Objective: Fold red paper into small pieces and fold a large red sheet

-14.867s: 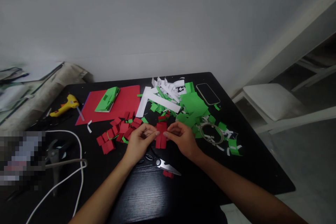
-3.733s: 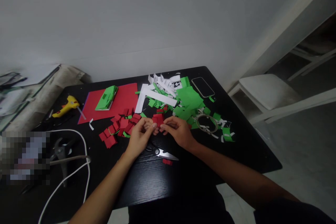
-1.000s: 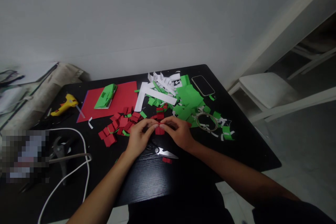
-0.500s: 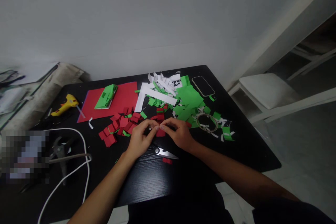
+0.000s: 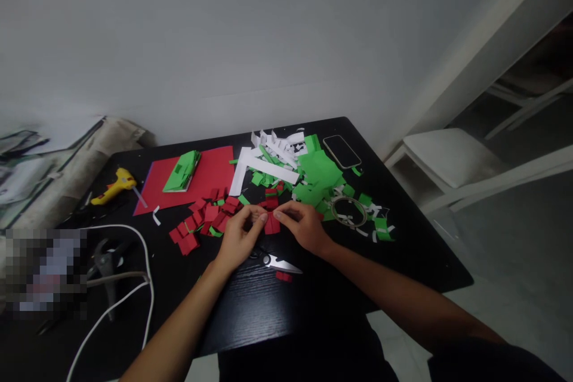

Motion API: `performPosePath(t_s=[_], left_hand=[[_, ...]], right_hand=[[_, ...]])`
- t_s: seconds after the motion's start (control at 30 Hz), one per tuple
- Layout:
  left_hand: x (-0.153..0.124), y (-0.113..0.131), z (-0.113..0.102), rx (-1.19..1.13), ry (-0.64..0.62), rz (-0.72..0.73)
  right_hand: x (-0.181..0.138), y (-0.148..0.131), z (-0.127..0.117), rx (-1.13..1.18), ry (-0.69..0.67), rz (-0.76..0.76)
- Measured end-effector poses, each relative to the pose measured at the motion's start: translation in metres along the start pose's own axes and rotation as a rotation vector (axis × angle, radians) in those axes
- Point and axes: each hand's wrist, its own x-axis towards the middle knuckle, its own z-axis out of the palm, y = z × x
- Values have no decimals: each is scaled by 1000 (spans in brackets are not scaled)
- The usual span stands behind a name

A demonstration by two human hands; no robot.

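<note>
Between my fingertips is a small red paper piece (image 5: 271, 224) with a crease or slit down its middle. My left hand (image 5: 240, 235) pinches its left edge with thumb and forefinger. On its other edge, the thumb and fingers of my right hand (image 5: 304, 227) are closed. Scissors (image 5: 282, 264) lie just below my hands, their blades pointing right and their handles partly hidden by my left hand. Small red scraps (image 5: 283, 277) rest beside the blades. Left of my left hand spreads a pile of folded red paper pieces (image 5: 210, 213), with a few green bits among them.
Behind my hands lie white paper strips (image 5: 272, 169), green paper (image 5: 320, 170), a ring (image 5: 349, 212) and a phone (image 5: 342, 151). A red sheet (image 5: 208, 176) carries a green paper bundle (image 5: 182, 171). At left are a yellow glue gun (image 5: 117, 185), pliers (image 5: 105, 265) and a white cable (image 5: 150, 280).
My fingertips have moved slightly apart, and more of the red paper piece shows between them, with its middle line visible. The whole view has shifted a little.
</note>
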Motion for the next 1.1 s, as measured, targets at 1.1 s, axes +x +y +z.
performPosePath(t_s=[1.1], left_hand=[[2,1,-3,37,-31,77]], right_hand=[[5,-1,-1,-2,-110,-36]])
